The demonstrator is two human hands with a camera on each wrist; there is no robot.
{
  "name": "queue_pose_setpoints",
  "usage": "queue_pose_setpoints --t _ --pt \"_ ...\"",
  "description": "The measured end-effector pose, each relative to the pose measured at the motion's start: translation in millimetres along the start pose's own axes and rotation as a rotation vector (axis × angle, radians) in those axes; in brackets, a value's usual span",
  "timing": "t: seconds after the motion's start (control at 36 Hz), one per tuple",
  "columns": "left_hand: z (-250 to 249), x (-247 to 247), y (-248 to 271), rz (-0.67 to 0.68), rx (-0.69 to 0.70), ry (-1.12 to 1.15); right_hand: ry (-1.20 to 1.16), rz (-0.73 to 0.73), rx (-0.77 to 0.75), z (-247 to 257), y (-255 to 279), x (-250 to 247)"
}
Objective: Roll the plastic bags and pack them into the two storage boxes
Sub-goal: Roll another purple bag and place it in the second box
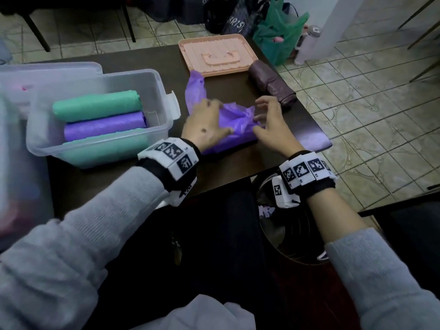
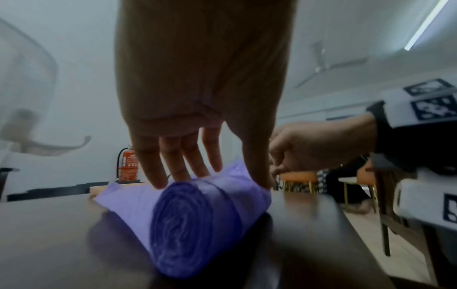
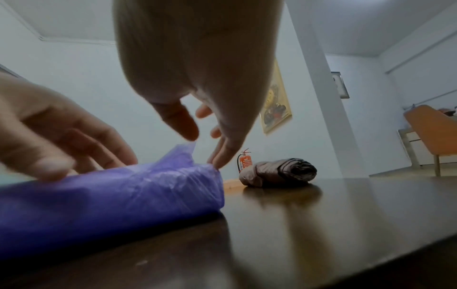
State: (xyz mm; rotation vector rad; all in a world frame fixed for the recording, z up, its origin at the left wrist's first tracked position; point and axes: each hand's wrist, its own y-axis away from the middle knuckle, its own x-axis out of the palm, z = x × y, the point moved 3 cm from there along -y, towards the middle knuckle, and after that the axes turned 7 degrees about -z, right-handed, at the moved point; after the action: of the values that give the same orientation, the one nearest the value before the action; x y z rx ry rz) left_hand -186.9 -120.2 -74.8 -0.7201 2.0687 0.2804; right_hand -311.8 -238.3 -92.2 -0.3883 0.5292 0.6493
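My left hand (image 1: 204, 128) lay flat on the purple bag (image 1: 234, 126), fingers (image 2: 173, 162) straight and spread, pressing the top of the rolled part. My right hand (image 1: 271, 122) was loosely open, fingertips (image 3: 222, 162) touching the roll's right end, nothing gripped.

The roll sat at the desk's (image 1: 238, 163) near middle, its long axis running from about 8 o'clock to 2 o'clock in the head view; in the left wrist view its spiralled end faced the camera. The unrolled tail (image 1: 196, 89) stretched away toward 11 o'clock, reaching the peach lid (image 1: 216, 53) at 12 o'clock.

At 1 o'clock from my hands lay a brown rolled bag (image 1: 271, 84), well apart, its axis pointing from 11 to 5 o'clock. At 9 o'clock stood the clear storage box (image 1: 100, 148), holding a green roll (image 1: 95, 106), a purple roll (image 1: 104, 127) and another green roll (image 1: 104, 148) side by side, all lying roughly 9 to 3 o'clock.
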Motion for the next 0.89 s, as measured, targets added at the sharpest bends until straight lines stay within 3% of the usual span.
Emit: queue_pose_setpoints --t 0.11,0.28,0.47,0.58,0.69,0.78,0.89 --pt "2.3 13.5 11.7 0.201 0.087 -0.114 0.078 -0.062 0.012 -5.2 -2.9 -4.9" --pt "5.7 12.8 7.0 0.198 0.175 -0.201 0.392 0.159 -0.046 -14.7 -1.0 2.8" --pt "12.8 4.9 -7.6 0.334 0.029 -0.107 0.648 0.267 -0.104 -7.6 -5.4 3.7" --pt "8.7 3.8 -8.1 0.366 0.054 -0.185 0.693 0.341 -0.08 -3.3 -12.4 1.4" --pt "6.9 4.7 -7.5 0.28 0.146 -0.221 0.645 0.457 0.039 -8.5 -18.6 -1.4" --pt "9.7 3.2 -5.7 0.239 0.157 -0.196 0.465 0.451 0.152 -12.3 -20.6 -4.8" --pt "14.2 3.6 -0.1 0.316 0.179 -0.159 0.407 0.445 0.179 -13.3 -21.3 -7.0"
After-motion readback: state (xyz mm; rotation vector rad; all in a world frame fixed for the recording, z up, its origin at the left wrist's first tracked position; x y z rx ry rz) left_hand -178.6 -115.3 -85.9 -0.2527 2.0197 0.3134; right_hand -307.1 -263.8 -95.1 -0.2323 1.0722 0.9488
